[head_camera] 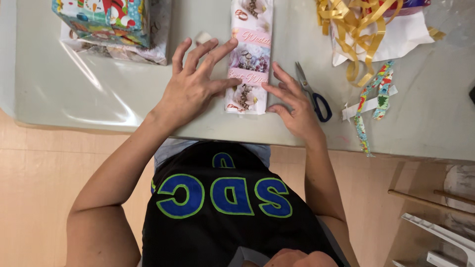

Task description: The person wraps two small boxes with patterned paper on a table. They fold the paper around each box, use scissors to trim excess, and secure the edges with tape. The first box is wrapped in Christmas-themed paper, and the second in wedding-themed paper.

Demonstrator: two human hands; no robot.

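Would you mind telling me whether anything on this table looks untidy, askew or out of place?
Mostly tidy. The left hand and right hand press flat on the long wrapped parcel, which lies straight. The loose ends are the tangled gold ribbon at the top right and the paper offcuts scattered beside the scissors.

Single head-worn view: you look almost straight down from above your own torso onto the near edge of the table (pixel 99 106), facing away from your body. The camera sits close, so your forearms fill the lower frame. The floor (pixel 34 168) shows beneath the table edge.
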